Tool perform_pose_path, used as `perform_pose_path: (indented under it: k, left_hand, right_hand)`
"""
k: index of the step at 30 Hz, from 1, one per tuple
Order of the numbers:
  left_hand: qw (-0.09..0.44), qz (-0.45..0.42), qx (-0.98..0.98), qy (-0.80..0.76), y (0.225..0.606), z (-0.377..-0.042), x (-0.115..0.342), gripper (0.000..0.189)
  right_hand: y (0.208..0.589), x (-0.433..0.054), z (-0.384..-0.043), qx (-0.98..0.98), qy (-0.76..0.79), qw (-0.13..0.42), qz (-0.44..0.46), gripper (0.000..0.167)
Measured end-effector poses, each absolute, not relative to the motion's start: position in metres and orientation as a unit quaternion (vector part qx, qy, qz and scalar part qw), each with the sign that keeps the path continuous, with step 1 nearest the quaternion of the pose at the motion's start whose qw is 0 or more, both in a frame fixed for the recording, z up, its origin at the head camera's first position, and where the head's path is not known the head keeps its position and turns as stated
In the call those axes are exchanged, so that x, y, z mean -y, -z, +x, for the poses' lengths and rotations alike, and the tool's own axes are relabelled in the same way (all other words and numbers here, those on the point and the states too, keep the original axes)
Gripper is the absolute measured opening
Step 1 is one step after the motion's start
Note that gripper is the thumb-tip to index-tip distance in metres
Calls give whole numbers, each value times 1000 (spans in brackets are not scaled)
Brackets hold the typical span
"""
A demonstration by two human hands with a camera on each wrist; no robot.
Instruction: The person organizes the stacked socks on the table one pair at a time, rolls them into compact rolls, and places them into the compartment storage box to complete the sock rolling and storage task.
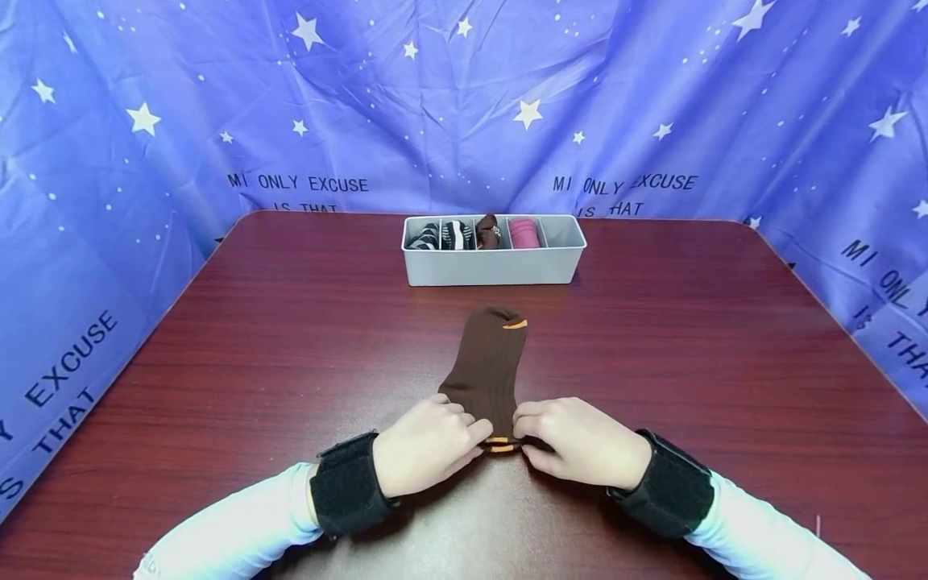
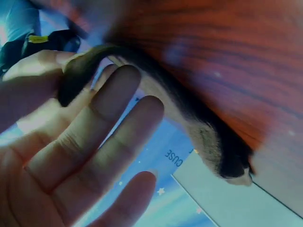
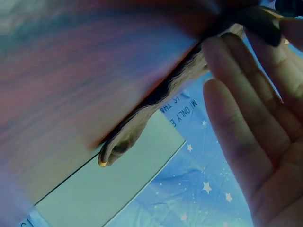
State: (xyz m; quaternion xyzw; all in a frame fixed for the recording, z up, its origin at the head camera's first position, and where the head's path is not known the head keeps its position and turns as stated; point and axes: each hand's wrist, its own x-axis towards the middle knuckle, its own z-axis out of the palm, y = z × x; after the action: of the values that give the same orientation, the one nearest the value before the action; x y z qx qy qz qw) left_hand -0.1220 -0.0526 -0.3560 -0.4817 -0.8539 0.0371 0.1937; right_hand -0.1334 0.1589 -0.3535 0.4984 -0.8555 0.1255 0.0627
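Note:
A brown sock (image 1: 487, 362) with orange marks lies lengthwise on the table, its near end showing two orange stripes that suggest more than one layer. My left hand (image 1: 431, 443) pinches the left side of this near end. On the opposite side, my right hand (image 1: 580, 441) pinches the right corner between thumb and fingers. Both wrist views show the sock edge (image 2: 78, 78) bent up between thumb and forefinger, while the other fingers (image 3: 232, 123) extend beneath or beside it. The far end of the sock rests flat, pointing to the grey box (image 1: 493, 268).
Behind the sock, the grey divided box holds rolled black-and-white striped socks (image 1: 457, 236), a brown patterned one (image 1: 488, 233) and a pink one (image 1: 524, 234); its rightmost compartment (image 1: 563, 232) shows bare walls. A blue starry curtain (image 1: 464, 105) surrounds the dark red table (image 1: 254, 322).

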Motion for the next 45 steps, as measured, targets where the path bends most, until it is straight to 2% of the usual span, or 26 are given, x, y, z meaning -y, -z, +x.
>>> perform_pose_path:
  k: [5,8,13,16,20,25,33,41,45]
  left_hand:
    - [242,-469,850,-2,360,-125,52,17]
    - [245,-462,852,-12,360,-127,52,13]
    - [198,-457,867,-27,357,-128,54,5]
    - [170,-457,873,-24,355,-128,55,9]
    - [172,-467,867,2,352,-128,54,24]
    - [177,-503,846,11,351,-127,54,24]
    - [100,-467,879,-13,350,-125,54,20]
    - [119,-462,878,-40,350,-124,51,7]
    - [105,-457,883,14,350,-125,55,17]
  right_hand:
    - [354,-161,-137,862,-157,62,477,23]
    - [354,-161,-140,859,-160,68,481,21]
    - [354,-161,-145,845,-154,77,507,16]
    - [354,-160,-148,846,-138,71,510,14]
    - [354,-157,-151,854,-121,58,502,15]
    - [353,-153,-154,865,-116,43,486,15]
    - [349,-149,-157,878,-111,30,465,19]
    - [349,-146,-155,875,-96,24,474,25]
    - [351,-144,-153,869,-82,33,486,27]
